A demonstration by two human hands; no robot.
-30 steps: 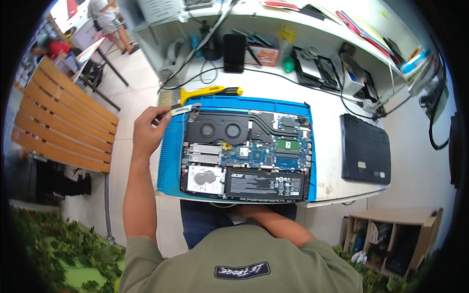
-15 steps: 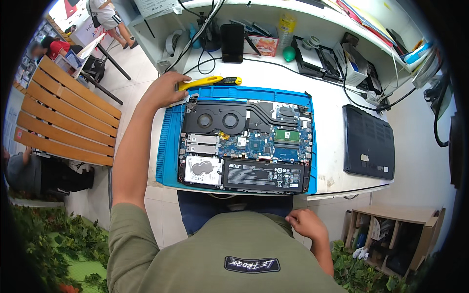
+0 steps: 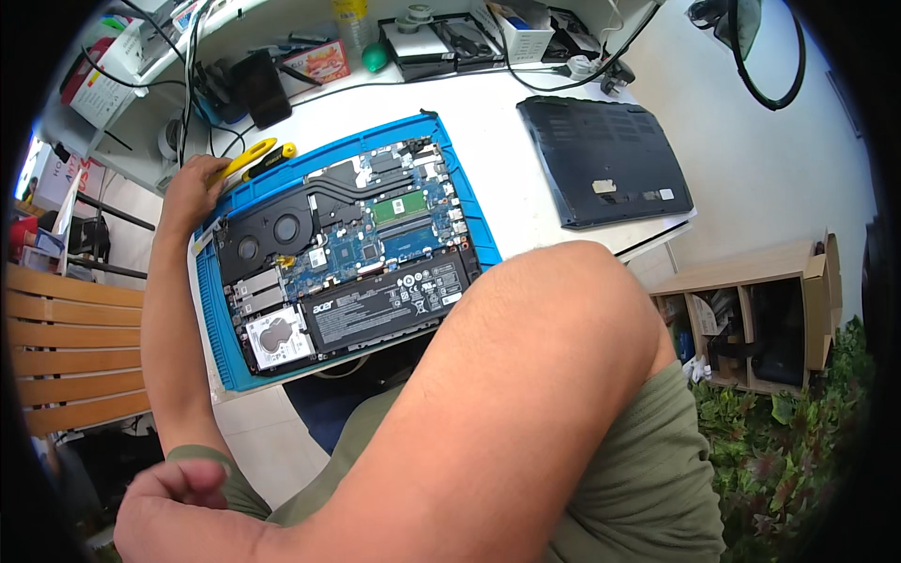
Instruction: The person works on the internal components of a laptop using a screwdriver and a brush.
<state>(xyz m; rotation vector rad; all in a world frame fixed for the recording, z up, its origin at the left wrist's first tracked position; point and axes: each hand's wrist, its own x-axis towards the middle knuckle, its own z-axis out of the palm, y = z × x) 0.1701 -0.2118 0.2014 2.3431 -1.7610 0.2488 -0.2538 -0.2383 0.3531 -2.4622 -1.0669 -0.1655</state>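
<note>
A laptop (image 3: 352, 225) with its bottom cover off lies on a blue mat (image 3: 208, 324), showing two fans, a green memory module (image 3: 401, 206), a silver drive (image 3: 279, 338) and a black battery (image 3: 385, 302). At the mat's far left corner, my left hand (image 3: 199, 190) is closed round the end of a yellow hand tool (image 3: 251, 157); its fingertips are partly hidden. Beside it lies a black-and-yellow tool (image 3: 270, 162). My right arm crosses low in front of my body. My right hand (image 3: 178, 493) hovers by my left sleeve, fingers curled, with nothing visible in it.
A dark laptop bottom cover (image 3: 608, 164) lies on the desk's right side. Along the back stand a black phone (image 3: 260, 89), a green bulb (image 3: 375, 57) and a white box (image 3: 518, 38). A wooden cabinet (image 3: 741, 272) stands right, a slatted chair (image 3: 80, 333) left.
My right arm has swung across my body to the left, bringing its curled hand near my left sleeve. The view has turned right. My left hand stays by the yellow tool at the mat's corner.
</note>
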